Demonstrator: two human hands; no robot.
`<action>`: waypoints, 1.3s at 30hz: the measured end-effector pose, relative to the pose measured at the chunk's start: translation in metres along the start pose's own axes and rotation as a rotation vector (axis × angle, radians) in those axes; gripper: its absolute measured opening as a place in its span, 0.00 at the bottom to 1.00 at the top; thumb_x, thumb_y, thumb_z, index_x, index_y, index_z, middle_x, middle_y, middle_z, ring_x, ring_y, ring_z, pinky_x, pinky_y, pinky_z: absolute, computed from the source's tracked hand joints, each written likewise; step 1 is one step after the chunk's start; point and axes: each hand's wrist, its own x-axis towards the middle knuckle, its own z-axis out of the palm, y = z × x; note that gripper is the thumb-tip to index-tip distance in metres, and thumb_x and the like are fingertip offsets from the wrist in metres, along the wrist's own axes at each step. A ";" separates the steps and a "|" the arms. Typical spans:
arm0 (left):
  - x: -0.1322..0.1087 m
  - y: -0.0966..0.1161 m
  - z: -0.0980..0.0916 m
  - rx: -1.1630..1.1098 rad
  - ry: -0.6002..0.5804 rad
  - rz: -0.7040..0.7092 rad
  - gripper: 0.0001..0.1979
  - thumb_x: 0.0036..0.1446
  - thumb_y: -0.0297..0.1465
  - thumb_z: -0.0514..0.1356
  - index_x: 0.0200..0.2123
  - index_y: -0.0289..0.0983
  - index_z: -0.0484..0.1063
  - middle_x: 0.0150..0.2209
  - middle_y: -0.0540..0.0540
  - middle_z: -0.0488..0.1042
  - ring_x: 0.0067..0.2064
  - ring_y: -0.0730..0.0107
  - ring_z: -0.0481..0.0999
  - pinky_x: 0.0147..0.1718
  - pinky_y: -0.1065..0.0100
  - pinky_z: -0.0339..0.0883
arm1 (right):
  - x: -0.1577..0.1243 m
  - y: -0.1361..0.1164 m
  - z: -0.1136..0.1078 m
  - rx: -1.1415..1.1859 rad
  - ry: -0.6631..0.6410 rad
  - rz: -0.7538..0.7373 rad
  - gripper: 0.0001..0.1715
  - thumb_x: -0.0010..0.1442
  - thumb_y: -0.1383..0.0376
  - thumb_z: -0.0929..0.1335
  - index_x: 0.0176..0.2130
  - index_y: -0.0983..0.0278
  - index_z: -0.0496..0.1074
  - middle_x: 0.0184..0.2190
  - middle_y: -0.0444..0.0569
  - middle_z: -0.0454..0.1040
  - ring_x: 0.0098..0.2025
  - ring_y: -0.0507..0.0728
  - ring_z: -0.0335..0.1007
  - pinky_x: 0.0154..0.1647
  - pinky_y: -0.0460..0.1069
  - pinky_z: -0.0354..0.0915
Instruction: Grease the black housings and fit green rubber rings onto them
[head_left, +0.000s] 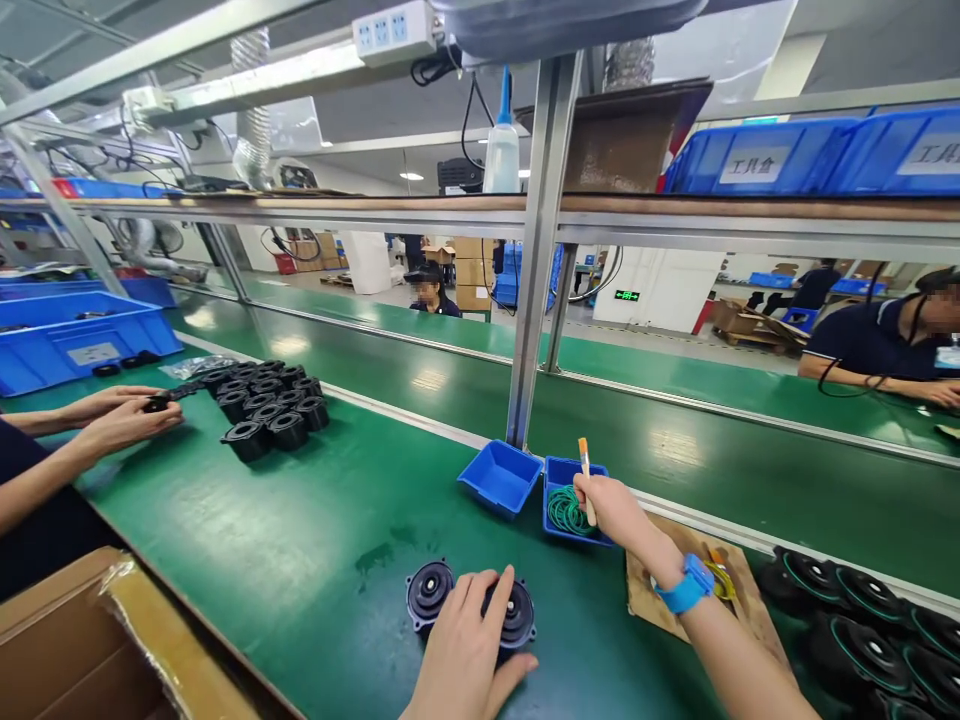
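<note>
Two black round housings with stepped tops stand side by side on the green bench: the left housing [430, 590] and the right housing [519, 612]. My left hand [466, 640] lies over them with fingers stretched out and touching the right one, partly covering it. In my right hand [611, 510] is a small wooden-handled brush [584, 460], its orange end pointing up. This hand is over a small blue bin [551, 470] of thin green rings [568, 510]; its fingertips are partly hidden, so I cannot tell whether they touch a ring.
Beside that bin sits another small blue bin [501, 478]. A cardboard piece [645, 580] lies under my right forearm, near several ringed black housings [862, 640]. At left, a co-worker's hands [124, 420] hold a small black part by grouped black parts [270, 405]. A metal post [534, 250] rises ahead.
</note>
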 end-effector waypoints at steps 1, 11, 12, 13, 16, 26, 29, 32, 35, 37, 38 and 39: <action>-0.004 0.000 0.000 -0.020 0.013 -0.011 0.39 0.52 0.32 0.68 0.66 0.41 0.60 0.58 0.38 0.73 0.57 0.47 0.74 0.54 0.51 0.73 | -0.001 0.003 -0.001 0.024 0.002 0.002 0.14 0.53 0.80 0.64 0.31 0.61 0.63 0.28 0.44 0.72 0.29 0.54 0.66 0.30 0.46 0.50; 0.007 -0.001 -0.026 -0.091 -0.039 0.014 0.31 0.57 0.28 0.64 0.63 0.42 0.63 0.55 0.41 0.77 0.54 0.52 0.77 0.52 0.52 0.76 | -0.001 0.022 -0.012 0.350 0.088 0.039 0.12 0.48 0.73 0.65 0.25 0.59 0.57 0.22 0.41 0.70 0.25 0.54 0.65 0.30 0.47 0.56; 0.009 -0.003 -0.026 -0.063 -0.010 0.043 0.32 0.56 0.30 0.66 0.63 0.42 0.63 0.55 0.40 0.77 0.54 0.51 0.77 0.52 0.51 0.75 | -0.002 0.022 -0.013 0.386 0.112 0.045 0.11 0.48 0.71 0.66 0.25 0.59 0.57 0.22 0.41 0.71 0.25 0.54 0.65 0.31 0.47 0.56; 0.009 -0.006 -0.027 -0.029 0.018 0.075 0.34 0.54 0.33 0.68 0.63 0.41 0.63 0.56 0.39 0.76 0.55 0.49 0.76 0.54 0.48 0.73 | -0.003 0.022 -0.015 0.423 0.139 0.053 0.11 0.49 0.69 0.66 0.25 0.58 0.57 0.22 0.42 0.71 0.25 0.55 0.66 0.31 0.48 0.57; 0.005 -0.022 -0.035 0.041 0.038 0.086 0.43 0.49 0.39 0.72 0.65 0.42 0.60 0.62 0.36 0.70 0.62 0.41 0.70 0.60 0.39 0.64 | -0.012 0.014 -0.019 0.551 0.237 0.083 0.12 0.52 0.62 0.66 0.26 0.58 0.56 0.26 0.47 0.74 0.28 0.56 0.68 0.34 0.51 0.61; 0.005 -0.049 -0.030 0.064 0.221 -0.142 0.22 0.62 0.30 0.60 0.59 0.38 0.67 0.57 0.36 0.72 0.58 0.48 0.73 0.55 0.45 0.71 | -0.040 -0.083 0.009 0.914 0.064 -0.033 0.16 0.53 0.60 0.69 0.27 0.58 0.56 0.28 0.47 0.79 0.30 0.56 0.72 0.33 0.50 0.67; 0.003 -0.029 -0.029 -0.094 0.255 -0.074 0.18 0.66 0.32 0.57 0.58 0.41 0.67 0.57 0.39 0.73 0.58 0.55 0.74 0.56 0.51 0.72 | -0.046 -0.092 0.011 0.921 0.076 -0.046 0.14 0.56 0.60 0.69 0.29 0.59 0.58 0.32 0.48 0.79 0.34 0.57 0.74 0.37 0.51 0.67; 0.001 -0.013 -0.028 -0.278 0.159 -0.036 0.23 0.60 0.36 0.65 0.58 0.42 0.67 0.55 0.40 0.74 0.55 0.56 0.77 0.53 0.55 0.75 | -0.060 -0.090 0.010 0.928 0.079 -0.119 0.16 0.60 0.57 0.70 0.32 0.59 0.59 0.38 0.50 0.79 0.39 0.58 0.75 0.41 0.52 0.67; 0.004 -0.007 -0.021 -0.375 0.092 -0.040 0.30 0.51 0.38 0.72 0.56 0.41 0.69 0.55 0.39 0.75 0.56 0.51 0.76 0.54 0.51 0.75 | -0.074 -0.087 0.017 0.805 0.080 -0.231 0.20 0.58 0.53 0.74 0.37 0.59 0.62 0.44 0.52 0.78 0.43 0.61 0.73 0.45 0.54 0.66; 0.009 -0.007 -0.017 -0.424 0.053 -0.053 0.31 0.48 0.36 0.74 0.54 0.41 0.70 0.54 0.39 0.76 0.55 0.51 0.77 0.54 0.49 0.74 | -0.080 -0.086 0.025 0.711 0.109 -0.290 0.21 0.58 0.51 0.74 0.40 0.59 0.64 0.47 0.53 0.76 0.46 0.62 0.71 0.47 0.56 0.66; 0.011 -0.008 -0.015 -0.448 0.032 -0.061 0.31 0.46 0.35 0.74 0.54 0.41 0.70 0.53 0.40 0.76 0.54 0.51 0.77 0.54 0.50 0.74 | -0.081 -0.086 0.028 0.681 0.122 -0.306 0.21 0.59 0.50 0.73 0.41 0.60 0.65 0.47 0.54 0.76 0.46 0.63 0.71 0.47 0.56 0.66; 0.013 -0.009 -0.013 -0.470 0.012 -0.070 0.31 0.45 0.33 0.75 0.53 0.40 0.70 0.52 0.40 0.77 0.54 0.52 0.77 0.54 0.50 0.74 | -0.081 -0.086 0.031 0.662 0.135 -0.313 0.21 0.60 0.49 0.72 0.42 0.60 0.65 0.47 0.55 0.76 0.46 0.63 0.71 0.48 0.57 0.67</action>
